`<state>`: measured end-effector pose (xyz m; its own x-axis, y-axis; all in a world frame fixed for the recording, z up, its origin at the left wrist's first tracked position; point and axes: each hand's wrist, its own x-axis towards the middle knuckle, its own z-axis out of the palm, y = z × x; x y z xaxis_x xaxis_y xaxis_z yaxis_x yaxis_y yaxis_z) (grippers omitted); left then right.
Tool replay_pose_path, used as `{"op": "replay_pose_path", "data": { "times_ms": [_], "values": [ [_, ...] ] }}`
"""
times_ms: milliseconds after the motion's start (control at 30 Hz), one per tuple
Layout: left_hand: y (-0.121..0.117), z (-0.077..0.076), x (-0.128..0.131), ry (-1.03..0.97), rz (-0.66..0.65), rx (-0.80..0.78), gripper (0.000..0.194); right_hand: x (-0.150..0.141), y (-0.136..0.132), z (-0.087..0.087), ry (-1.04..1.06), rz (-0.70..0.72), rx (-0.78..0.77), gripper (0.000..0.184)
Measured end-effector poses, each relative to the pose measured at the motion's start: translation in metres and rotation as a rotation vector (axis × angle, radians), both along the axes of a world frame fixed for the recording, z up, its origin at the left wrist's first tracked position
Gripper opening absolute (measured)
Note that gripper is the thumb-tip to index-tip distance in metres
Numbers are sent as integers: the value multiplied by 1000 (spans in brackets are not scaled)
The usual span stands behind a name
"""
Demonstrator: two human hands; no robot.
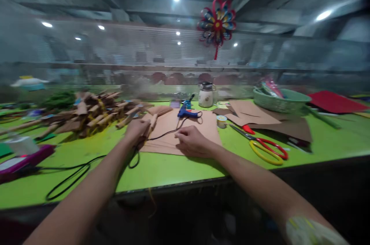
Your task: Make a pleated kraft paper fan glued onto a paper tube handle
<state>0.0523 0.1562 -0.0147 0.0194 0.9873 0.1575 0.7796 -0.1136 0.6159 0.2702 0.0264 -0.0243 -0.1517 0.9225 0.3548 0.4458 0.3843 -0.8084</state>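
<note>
My left hand is closed round a rolled brown paper piece at the left edge of a stack of brown paper sheets on the green table. My right hand lies on the front of the same stack, fingers curled and pressed down on the top sheet. A blue glue gun rests at the back of the stack, and its black cord runs between my hands and off to the left.
A pile of rolled paper pieces lies at the left. Red and yellow scissors, a tape roll, a white jar, a green basket and more brown sheets sit at the right. A paper pinwheel hangs above.
</note>
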Motion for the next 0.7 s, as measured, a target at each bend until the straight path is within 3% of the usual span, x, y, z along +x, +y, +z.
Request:
{"op": "replay_pose_path", "data": {
  "times_ms": [167, 267, 367, 500, 600, 700],
  "values": [
    [4, 11, -2, 115, 40, 154, 42, 3, 1, 18, -61, -145, 132, 21],
    [6, 15, -2, 111, 128, 237, 41, 24, -13, 35, -222, -264, 201, 25],
    [4, 17, -3, 65, 173, 396, 36, 77, -42, 45, -414, -423, 168, 27],
    [0, 14, -2, -25, 116, 701, 32, 177, -96, 44, -604, -715, 27, 26],
    [0, 12, 2, -42, 45, 757, 31, 238, -140, 37, -778, -889, -95, 24],
    [-1, 10, 6, -34, 21, 729, 33, 271, -171, 26, -932, -991, -170, 27]
  ]
}}
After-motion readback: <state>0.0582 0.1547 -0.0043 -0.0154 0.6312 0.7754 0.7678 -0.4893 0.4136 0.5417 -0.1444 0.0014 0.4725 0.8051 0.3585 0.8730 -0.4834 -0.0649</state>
